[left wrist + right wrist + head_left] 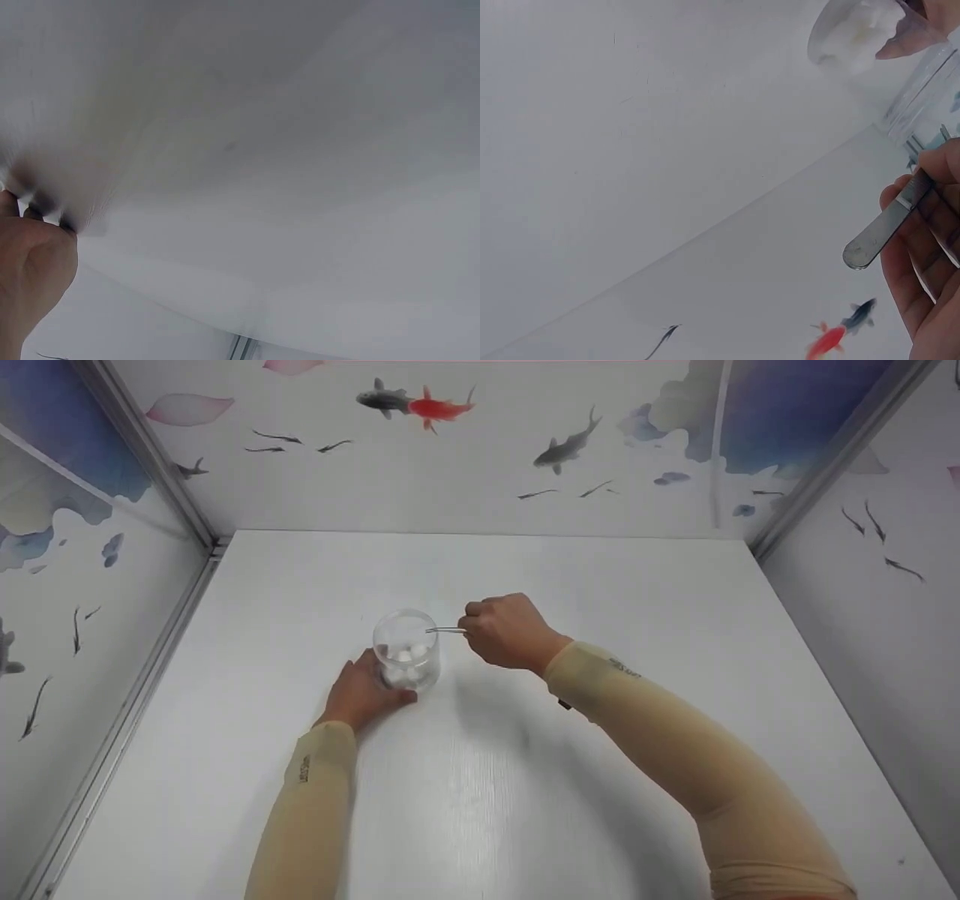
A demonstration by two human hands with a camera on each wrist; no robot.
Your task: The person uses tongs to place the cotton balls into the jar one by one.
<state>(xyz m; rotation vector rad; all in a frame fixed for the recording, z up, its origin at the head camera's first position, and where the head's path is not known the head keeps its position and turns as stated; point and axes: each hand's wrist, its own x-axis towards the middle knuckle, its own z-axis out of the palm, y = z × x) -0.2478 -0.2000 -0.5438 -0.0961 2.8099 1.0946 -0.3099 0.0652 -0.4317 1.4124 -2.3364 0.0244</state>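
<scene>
A clear, round jar (429, 669) stands left of the middle of the white table, with several white cotton balls (406, 655) in its lower part. My left hand (361, 691) holds the jar from the left, thumb along the near side and fingers round the far side. My right hand (511, 631) pinches metal tweezers (448, 630), whose tips point left over the jar's rim. In the right wrist view the rounded end of the tweezers (876, 238) sticks out from between thumb and fingers. Only part of my left hand (37, 262) shows in the left wrist view.
White panels printed with fish enclose the white table (480, 577): a back wall (480, 480), a left wall (150, 585) and a right wall (832, 592). Metal rails run along the side corners. Both forearms wear beige sleeves (667, 742).
</scene>
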